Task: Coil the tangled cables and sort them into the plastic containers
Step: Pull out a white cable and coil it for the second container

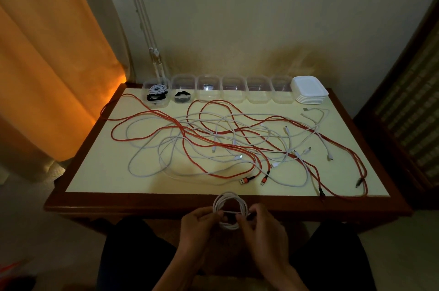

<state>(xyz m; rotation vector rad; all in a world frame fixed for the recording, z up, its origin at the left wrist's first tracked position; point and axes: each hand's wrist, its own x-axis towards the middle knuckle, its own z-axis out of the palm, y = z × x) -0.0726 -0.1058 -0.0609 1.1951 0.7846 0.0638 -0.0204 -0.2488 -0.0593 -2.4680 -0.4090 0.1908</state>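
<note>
Currently, the left hand point(197, 224) and right hand point(259, 224) both pinch the coiled white cable point(230, 210) just off the table's point(166, 201) near edge; the containers point(209, 88) line the far edge, straight ahead.

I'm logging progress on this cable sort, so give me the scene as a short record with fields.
hands: left hand and right hand both grip a white coiled cable just past the table's near edge
table: tangle of orange cables and white cables spread loose
containers: six clear ones in a row at the far edge
filled: leftmost container holds white and black coils; second container holds a black coil
empty: the other four
lids: white stack at the row's right end
</note>
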